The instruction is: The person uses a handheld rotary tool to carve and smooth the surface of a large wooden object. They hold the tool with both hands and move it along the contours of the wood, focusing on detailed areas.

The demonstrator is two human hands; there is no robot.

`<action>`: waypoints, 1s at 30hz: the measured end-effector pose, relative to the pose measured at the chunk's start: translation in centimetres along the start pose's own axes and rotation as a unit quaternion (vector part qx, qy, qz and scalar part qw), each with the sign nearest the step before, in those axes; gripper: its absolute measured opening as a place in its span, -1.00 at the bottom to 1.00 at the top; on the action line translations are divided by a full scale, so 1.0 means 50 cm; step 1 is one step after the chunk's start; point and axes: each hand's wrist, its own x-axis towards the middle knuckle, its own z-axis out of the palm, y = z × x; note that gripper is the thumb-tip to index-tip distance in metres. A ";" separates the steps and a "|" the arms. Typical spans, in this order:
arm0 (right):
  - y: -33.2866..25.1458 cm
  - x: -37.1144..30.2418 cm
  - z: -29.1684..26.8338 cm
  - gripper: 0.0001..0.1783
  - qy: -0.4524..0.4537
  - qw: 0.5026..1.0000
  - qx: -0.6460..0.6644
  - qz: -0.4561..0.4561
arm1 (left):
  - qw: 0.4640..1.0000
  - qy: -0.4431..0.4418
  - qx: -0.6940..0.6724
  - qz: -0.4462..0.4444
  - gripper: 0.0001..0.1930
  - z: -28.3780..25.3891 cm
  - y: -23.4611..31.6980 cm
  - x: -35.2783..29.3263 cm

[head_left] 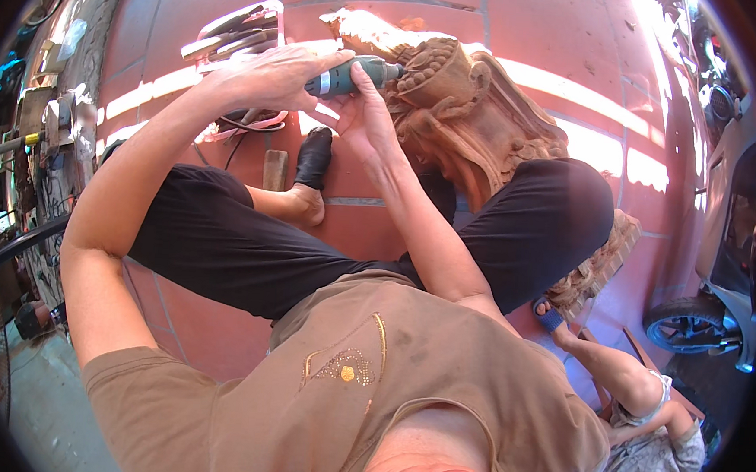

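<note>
A dark green handheld rotary tool lies between my two hands, its narrow front end pointing right at a carved brown wooden piece. My left hand is closed around its rear part, near a pale band. Closer to the front, my right hand grips the tool with the thumb on top; some of its fingers are hidden under it. The carving has a basket-like form with rounded lumps and long curved folds, and rests by my right leg. Whether the tool's tip touches the wood I cannot tell.
A pink basket of long dark tools stands beyond my left hand, with a black cable nearby. A small wood block is beside my foot. Another carved piece, a seated person and a motorbike are at right.
</note>
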 end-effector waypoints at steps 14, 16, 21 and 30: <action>-0.001 -0.007 0.010 -0.49 0.005 1.000 -0.008 -0.001 | 0.998 -0.049 0.016 -0.042 -0.09 -0.014 0.018 -0.002; -0.003 -0.007 0.009 -0.49 0.007 1.000 -0.005 -0.011 | 0.998 -0.050 0.018 -0.038 -0.08 -0.016 0.019 0.004; -0.006 -0.007 0.009 -0.49 0.003 1.000 0.001 -0.013 | 0.995 -0.081 0.018 -0.058 -0.06 -0.016 0.020 0.012; 0.000 -0.008 0.008 -0.49 0.008 1.000 -0.011 0.012 | 0.992 -0.097 0.028 -0.077 -0.07 -0.033 0.041 0.005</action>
